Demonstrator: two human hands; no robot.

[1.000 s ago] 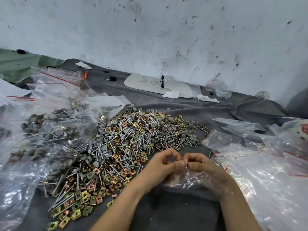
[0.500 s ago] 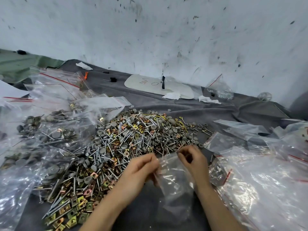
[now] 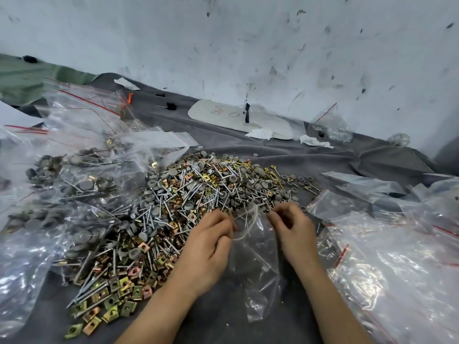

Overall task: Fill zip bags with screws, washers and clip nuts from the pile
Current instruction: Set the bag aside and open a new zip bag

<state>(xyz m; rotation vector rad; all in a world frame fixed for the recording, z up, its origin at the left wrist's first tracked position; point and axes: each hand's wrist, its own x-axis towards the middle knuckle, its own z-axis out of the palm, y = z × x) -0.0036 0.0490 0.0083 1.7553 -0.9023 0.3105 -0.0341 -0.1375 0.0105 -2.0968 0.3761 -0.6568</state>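
Observation:
A big pile (image 3: 188,207) of long silver screws, grey round washers and gold clip nuts covers the grey cloth left of centre. Between my hands lies a clear empty zip bag (image 3: 258,264), its mouth pulled apart at the pile's near edge. My left hand (image 3: 211,247) pinches the bag's left lip. On the opposite side my right hand (image 3: 293,229) pinches the right lip with curled fingers. I see nothing inside the bag.
Filled zip bags (image 3: 62,184) are heaped at the left. Empty red-striped bags (image 3: 387,256) are stacked at the right. A white board (image 3: 238,117), paper scraps and a small bag of parts (image 3: 332,130) lie by the wall. Grey cloth (image 3: 218,319) shows near me.
The hands went from touching each other over a crumpled bag to spreading apart, unfolding the bag and opening its mouth toward the pile.

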